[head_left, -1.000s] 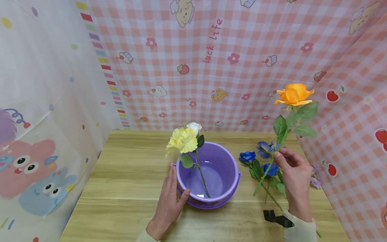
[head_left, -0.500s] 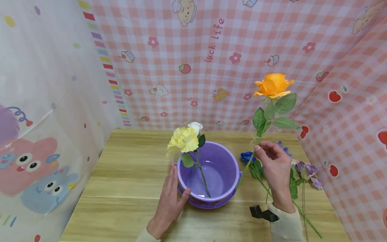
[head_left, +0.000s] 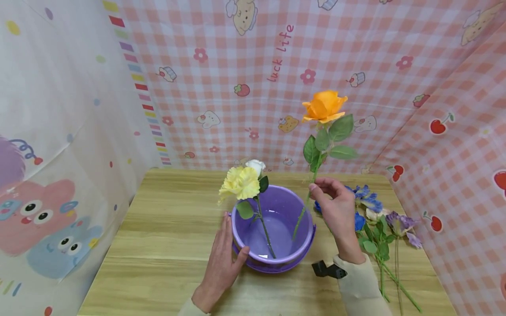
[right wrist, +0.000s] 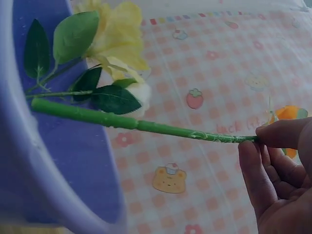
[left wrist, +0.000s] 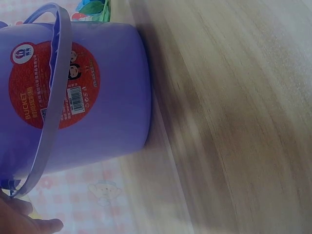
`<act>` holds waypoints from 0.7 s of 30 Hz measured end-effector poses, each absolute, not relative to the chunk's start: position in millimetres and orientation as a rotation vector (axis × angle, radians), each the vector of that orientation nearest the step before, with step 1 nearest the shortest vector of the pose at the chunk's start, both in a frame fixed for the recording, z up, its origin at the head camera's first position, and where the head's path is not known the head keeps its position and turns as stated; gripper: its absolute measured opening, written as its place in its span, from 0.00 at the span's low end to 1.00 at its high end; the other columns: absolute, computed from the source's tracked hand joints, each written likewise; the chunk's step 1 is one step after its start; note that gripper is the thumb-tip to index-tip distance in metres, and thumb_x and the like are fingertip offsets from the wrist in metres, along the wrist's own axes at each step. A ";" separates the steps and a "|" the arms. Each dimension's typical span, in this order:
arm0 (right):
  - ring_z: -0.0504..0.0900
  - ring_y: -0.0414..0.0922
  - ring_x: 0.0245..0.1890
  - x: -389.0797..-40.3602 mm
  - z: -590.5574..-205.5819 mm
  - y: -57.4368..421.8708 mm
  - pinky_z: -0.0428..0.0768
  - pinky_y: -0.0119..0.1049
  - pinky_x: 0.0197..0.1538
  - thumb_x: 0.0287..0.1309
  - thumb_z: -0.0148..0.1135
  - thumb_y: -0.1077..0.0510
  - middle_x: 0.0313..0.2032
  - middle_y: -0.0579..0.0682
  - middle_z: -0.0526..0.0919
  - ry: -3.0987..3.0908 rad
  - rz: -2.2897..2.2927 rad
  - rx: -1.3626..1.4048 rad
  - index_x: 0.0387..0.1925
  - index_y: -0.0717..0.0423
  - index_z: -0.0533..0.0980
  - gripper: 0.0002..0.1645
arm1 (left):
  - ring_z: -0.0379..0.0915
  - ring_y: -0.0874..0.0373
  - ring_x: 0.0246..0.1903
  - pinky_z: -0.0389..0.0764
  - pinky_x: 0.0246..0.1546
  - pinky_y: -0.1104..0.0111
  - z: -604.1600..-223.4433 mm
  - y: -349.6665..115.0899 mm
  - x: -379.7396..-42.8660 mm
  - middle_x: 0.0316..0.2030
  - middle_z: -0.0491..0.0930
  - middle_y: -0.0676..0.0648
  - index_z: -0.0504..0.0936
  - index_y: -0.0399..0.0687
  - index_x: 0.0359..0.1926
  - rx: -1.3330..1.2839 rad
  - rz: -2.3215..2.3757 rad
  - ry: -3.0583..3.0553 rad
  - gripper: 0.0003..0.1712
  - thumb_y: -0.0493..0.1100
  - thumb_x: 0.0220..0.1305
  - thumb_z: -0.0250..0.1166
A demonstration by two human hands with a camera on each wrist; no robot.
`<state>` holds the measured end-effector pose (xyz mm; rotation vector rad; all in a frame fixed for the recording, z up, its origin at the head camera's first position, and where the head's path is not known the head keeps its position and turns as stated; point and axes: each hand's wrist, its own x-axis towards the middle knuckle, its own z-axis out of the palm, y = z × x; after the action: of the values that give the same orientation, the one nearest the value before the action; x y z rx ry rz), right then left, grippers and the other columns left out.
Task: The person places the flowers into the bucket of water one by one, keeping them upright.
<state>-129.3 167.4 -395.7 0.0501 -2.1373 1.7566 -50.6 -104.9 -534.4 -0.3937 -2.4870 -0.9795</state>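
Observation:
My right hand [head_left: 334, 210] pinches the green stem of an orange rose [head_left: 325, 107] between thumb and fingers. The bloom stands high, and the lower stem [right wrist: 97, 115] reaches over the rim into the purple bucket [head_left: 276, 191]. Against the bucket's left side rests my left hand [head_left: 221, 259], fingers straight and thumb near the front rim. A yellow flower [head_left: 240, 182] and a white rose [head_left: 255, 166] lean at the bucket's left back, a thin stem slanting down inside. In the left wrist view the bucket's handle [left wrist: 58, 83] hangs across a red label [left wrist: 80, 78].
Right of the bucket lie several loose flowers: blue ones [head_left: 367, 199], a purple one [head_left: 401, 221] and green stems [head_left: 399, 281]. A black wrist-camera mount [head_left: 328, 270] sits by the right sleeve. Pink checked cloth [head_left: 276, 109] hangs behind the wooden table [head_left: 158, 237].
My right hand has carried the orange rose leftward from above the loose flowers, and its stem end is now within the bucket's opening. The left hand has stayed at the bucket's side.

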 end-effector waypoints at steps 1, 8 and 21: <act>0.88 0.41 0.30 -131.0 -396.7 165.3 0.87 0.31 0.31 0.65 0.71 0.60 0.33 0.51 0.87 -2.151 1.755 0.048 0.45 0.64 0.83 0.11 | 0.50 0.34 0.77 0.58 0.73 0.40 -534.6 -104.9 -50.7 0.81 0.45 0.35 0.46 0.34 0.81 -0.394 -0.978 -2.486 0.50 0.69 0.79 0.43; 0.85 0.38 0.33 -140.7 -409.2 153.6 0.82 0.26 0.36 0.65 0.72 0.58 0.34 0.57 0.89 -2.253 1.669 0.085 0.43 0.61 0.85 0.10 | 0.45 0.42 0.79 0.58 0.73 0.40 -535.3 -104.8 -50.2 0.81 0.45 0.36 0.45 0.35 0.82 -0.391 -0.976 -2.483 0.50 0.69 0.79 0.42; 0.87 0.47 0.35 -143.6 -434.0 139.4 0.84 0.36 0.38 0.62 0.72 0.58 0.35 0.52 0.89 -2.559 1.441 0.116 0.43 0.58 0.85 0.10 | 0.45 0.42 0.79 0.55 0.75 0.43 -535.8 -104.6 -50.5 0.82 0.42 0.39 0.45 0.36 0.82 -0.390 -0.991 -2.484 0.50 0.68 0.79 0.44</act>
<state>-143.6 139.4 -434.0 0.1162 -2.5587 1.4412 -50.5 -104.6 -535.8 -0.3895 -2.4838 -0.9909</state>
